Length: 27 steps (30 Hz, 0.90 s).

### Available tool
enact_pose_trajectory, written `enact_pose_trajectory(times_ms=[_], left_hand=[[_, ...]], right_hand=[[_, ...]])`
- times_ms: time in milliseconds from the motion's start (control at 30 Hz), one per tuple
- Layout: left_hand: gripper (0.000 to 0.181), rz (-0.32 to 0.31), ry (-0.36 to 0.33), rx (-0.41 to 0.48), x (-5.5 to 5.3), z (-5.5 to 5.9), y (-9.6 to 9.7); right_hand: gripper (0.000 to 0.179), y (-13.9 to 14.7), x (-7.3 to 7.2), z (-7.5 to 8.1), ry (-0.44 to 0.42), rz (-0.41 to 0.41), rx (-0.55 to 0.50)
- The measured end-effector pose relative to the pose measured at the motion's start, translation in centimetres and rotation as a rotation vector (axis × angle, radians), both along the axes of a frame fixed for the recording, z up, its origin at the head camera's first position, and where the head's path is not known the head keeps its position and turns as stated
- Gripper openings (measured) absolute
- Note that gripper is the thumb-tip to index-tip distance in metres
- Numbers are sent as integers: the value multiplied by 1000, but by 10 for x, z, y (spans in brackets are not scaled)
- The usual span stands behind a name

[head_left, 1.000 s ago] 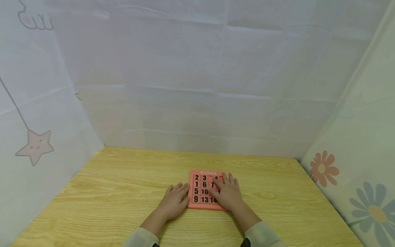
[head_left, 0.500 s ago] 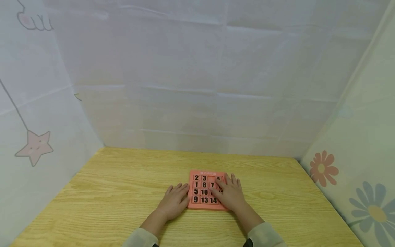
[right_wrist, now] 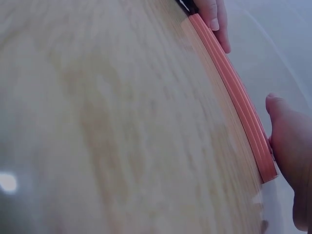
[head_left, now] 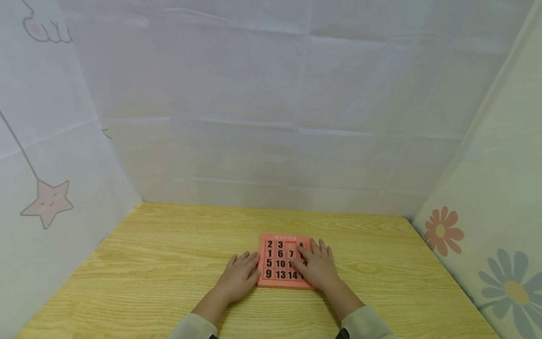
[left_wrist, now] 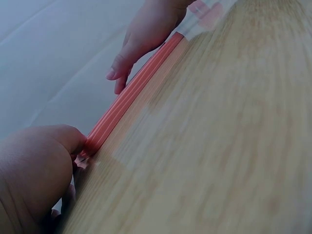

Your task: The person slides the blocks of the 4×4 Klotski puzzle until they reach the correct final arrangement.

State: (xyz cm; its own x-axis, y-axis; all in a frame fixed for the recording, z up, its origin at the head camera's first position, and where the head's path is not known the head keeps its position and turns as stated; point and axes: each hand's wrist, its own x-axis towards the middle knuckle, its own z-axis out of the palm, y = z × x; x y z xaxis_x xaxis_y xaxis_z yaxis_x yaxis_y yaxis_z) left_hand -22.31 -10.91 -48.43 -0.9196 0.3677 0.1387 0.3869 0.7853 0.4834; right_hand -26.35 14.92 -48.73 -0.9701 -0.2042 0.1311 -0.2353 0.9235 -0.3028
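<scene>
A pink sliding number puzzle [head_left: 284,284] lies flat on the table, with black numerals on its square tiles. A vacant slot shows in its top row, between the 3 tile [head_left: 280,245] and the 4 tile [head_left: 301,245]. My left hand [head_left: 238,278] rests along the puzzle's left side, and its thumb [left_wrist: 73,139] touches the near corner in the left wrist view. Over the right-hand columns spreads my right hand [head_left: 320,269], with the index fingertip right at the 4 tile and the thumb above the tiles lower down. This hand hides part of the right column.
The wood-grain table [head_left: 169,245] extends around the puzzle. Pale cloth walls [head_left: 237,117] enclose it at the back and both sides, printed with a pink star [head_left: 48,202] at left and flowers [head_left: 441,230] at right.
The 4 tile has slid slightly right along the top row, widening the slot beside the 3. My right hand has shifted right with it; the left hand has stayed in place.
</scene>
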Motion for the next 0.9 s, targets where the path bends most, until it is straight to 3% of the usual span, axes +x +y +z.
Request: enact_pose_trajectory(times_ms=[400, 900], left_hand=[[50, -5, 3, 9, -2, -3, -1], [50, -19, 23, 17, 0, 1, 0]], right_hand=[[62, -14, 1, 6, 15, 43, -37], [64, -48, -1, 7, -11, 121, 13]])
